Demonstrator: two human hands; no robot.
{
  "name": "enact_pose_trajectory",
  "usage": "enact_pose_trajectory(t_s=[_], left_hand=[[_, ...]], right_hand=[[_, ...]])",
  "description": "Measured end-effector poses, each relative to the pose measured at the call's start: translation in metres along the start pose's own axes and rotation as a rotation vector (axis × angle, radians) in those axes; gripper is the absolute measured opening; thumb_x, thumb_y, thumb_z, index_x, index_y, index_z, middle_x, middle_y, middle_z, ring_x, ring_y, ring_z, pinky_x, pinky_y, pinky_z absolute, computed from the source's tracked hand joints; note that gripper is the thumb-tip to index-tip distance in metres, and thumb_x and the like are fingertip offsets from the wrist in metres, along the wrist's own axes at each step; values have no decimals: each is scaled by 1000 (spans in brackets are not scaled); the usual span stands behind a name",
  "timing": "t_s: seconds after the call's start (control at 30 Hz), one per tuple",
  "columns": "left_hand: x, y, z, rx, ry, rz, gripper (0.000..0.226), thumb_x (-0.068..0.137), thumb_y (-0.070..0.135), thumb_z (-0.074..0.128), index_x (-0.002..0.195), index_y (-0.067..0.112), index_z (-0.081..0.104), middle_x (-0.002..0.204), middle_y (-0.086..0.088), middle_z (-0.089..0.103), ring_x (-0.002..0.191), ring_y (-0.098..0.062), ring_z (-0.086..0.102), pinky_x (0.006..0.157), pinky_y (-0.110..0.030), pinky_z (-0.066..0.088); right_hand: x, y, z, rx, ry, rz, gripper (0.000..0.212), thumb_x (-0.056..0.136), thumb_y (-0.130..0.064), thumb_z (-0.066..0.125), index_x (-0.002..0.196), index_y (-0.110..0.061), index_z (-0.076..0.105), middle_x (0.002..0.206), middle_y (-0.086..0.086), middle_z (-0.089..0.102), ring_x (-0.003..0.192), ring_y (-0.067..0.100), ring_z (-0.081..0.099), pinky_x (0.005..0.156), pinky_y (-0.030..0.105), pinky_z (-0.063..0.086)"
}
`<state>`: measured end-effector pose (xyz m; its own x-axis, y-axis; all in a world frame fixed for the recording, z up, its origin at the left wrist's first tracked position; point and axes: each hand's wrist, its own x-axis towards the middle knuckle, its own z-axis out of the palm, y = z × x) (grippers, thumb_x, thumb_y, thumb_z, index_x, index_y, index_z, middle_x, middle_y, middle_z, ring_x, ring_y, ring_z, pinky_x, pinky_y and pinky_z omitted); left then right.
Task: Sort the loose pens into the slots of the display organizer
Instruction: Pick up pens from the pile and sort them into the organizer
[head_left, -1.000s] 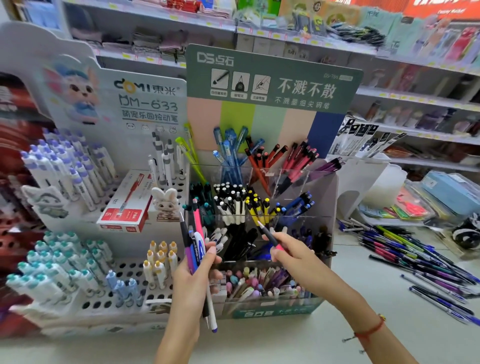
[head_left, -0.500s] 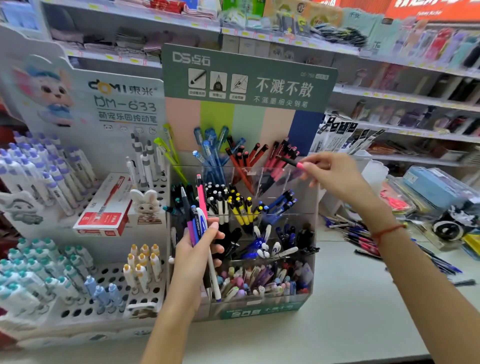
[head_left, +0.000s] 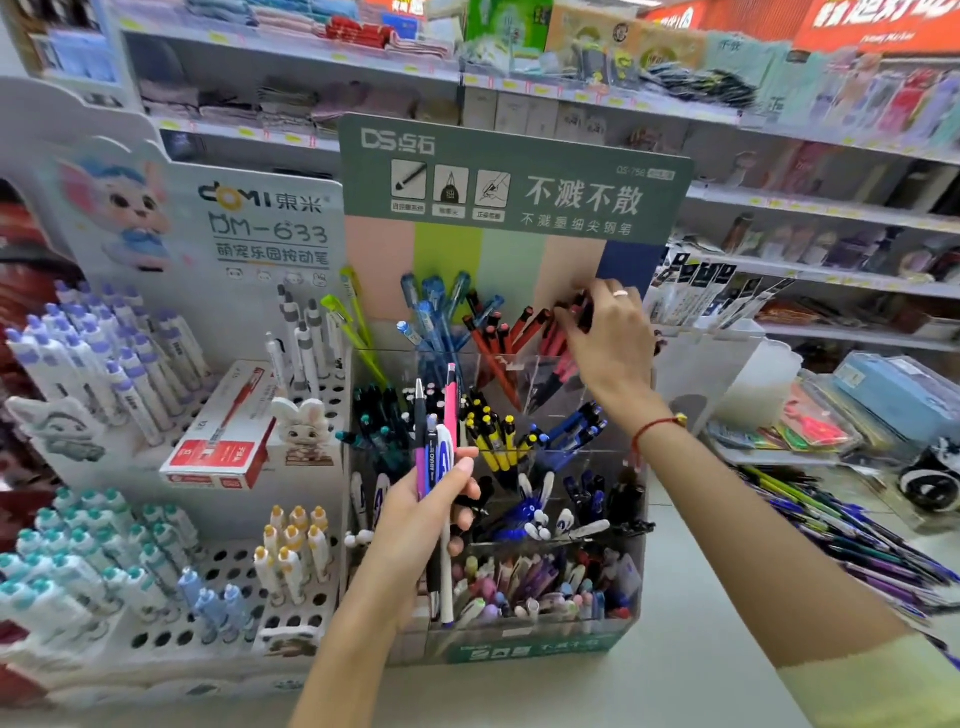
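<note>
The display organizer (head_left: 493, 519) stands on the white table (head_left: 701, 649), its clear slots packed with pens by colour. The right hand (head_left: 605, 338) has moved since half a second ago from the right edge of the back row into it, and its fingers (head_left: 571, 317) now curl among the red and pink pens (head_left: 524, 332) of the upper right slot; the black and pink pen it pinched then is hidden among them, so whether it is held or let go cannot be told. Below and left of those fingers, the left hand (head_left: 421, 519) still grips an upright bundle of loose pens (head_left: 434, 447) in front of the middle slots, as before. Right of the right wrist, more loose pens (head_left: 841, 535) lie spread on the table. Left of the left hand stands a white display rack (head_left: 156, 467) of capped pens.
</note>
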<state>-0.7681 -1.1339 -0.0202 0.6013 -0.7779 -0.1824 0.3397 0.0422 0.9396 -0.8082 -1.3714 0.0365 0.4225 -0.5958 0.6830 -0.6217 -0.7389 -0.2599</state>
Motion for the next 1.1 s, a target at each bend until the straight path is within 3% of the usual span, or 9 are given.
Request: enact_pose_trajectory(t_s=[0.2, 0.33, 0.4, 0.57, 0.73, 0.83, 0.9, 1.0, 1.1], left_hand=[[-3, 1, -1, -94, -153, -49, 29, 89, 27, 57, 115, 15, 64, 63, 7, 51, 46, -4, 40, 39, -17, 30], [1, 2, 6, -97, -248, -85, 42, 77, 33, 62, 115, 14, 64, 63, 6, 51, 45, -5, 38, 38, -16, 27], [2, 2, 10, -81, -263, -103, 38, 80, 31, 62, 113, 12, 63, 63, 5, 53, 44, -5, 39, 37, -16, 26], [5, -1, 14, -46, -219, -98, 10, 87, 27, 61, 80, 21, 61, 62, 5, 47, 44, -6, 34, 38, -17, 26], [7, -1, 17, -51, -174, -109, 17, 94, 24, 56, 104, 13, 63, 66, 4, 54, 49, -6, 43, 40, -17, 29], [7, -2, 15, -91, -133, -116, 22, 93, 23, 56, 111, 14, 64, 66, 5, 55, 50, -6, 45, 39, -17, 31], [6, -2, 14, -98, -131, -120, 23, 93, 24, 56, 112, 14, 63, 66, 5, 55, 49, -6, 44, 38, -17, 31], [5, 0, 13, -116, -144, -128, 22, 93, 26, 55, 110, 11, 58, 68, 4, 55, 48, -7, 42, 37, -16, 30], [2, 2, 12, -171, -155, -140, 18, 94, 29, 53, 100, 12, 48, 69, 5, 52, 46, -6, 38, 35, -15, 28]], right_hand=[[-35, -19, -14, 226, 211, -64, 40, 93, -30, 56, 129, -12, 56, 112, 6, 60, 103, 19, 50, 88, 32, 46], [-72, -50, -44, 730, -370, 82, 26, 92, -31, 61, 117, -22, 62, 89, -3, 68, 79, 11, 63, 74, 30, 53], [-80, -49, -49, 844, -484, 143, 24, 92, -19, 62, 116, -19, 64, 84, -1, 71, 72, 8, 66, 71, 23, 53], [-71, -29, -61, 1019, -342, 314, 21, 92, -6, 61, 111, -12, 62, 75, -8, 71, 63, 6, 64, 57, 17, 50], [-65, -15, -68, 1064, -48, 458, 19, 93, -8, 59, 110, -16, 61, 87, 1, 71, 73, 10, 69, 61, 17, 53], [-41, 1, -65, 923, 354, 457, 18, 95, -10, 57, 111, -18, 55, 87, 0, 68, 76, 10, 69, 71, 26, 57], [-24, 10, -55, 779, 435, 377, 20, 95, -11, 58, 114, -14, 56, 91, 2, 68, 80, 8, 67, 76, 22, 56], [-7, 17, -29, 517, 281, 236, 25, 92, -14, 62, 117, -10, 60, 97, 0, 67, 82, 3, 61, 74, 12, 47], [-5, 18, -4, 295, 36, 111, 29, 91, -22, 63, 119, -15, 62, 111, 3, 66, 105, 20, 57, 85, 27, 46]])
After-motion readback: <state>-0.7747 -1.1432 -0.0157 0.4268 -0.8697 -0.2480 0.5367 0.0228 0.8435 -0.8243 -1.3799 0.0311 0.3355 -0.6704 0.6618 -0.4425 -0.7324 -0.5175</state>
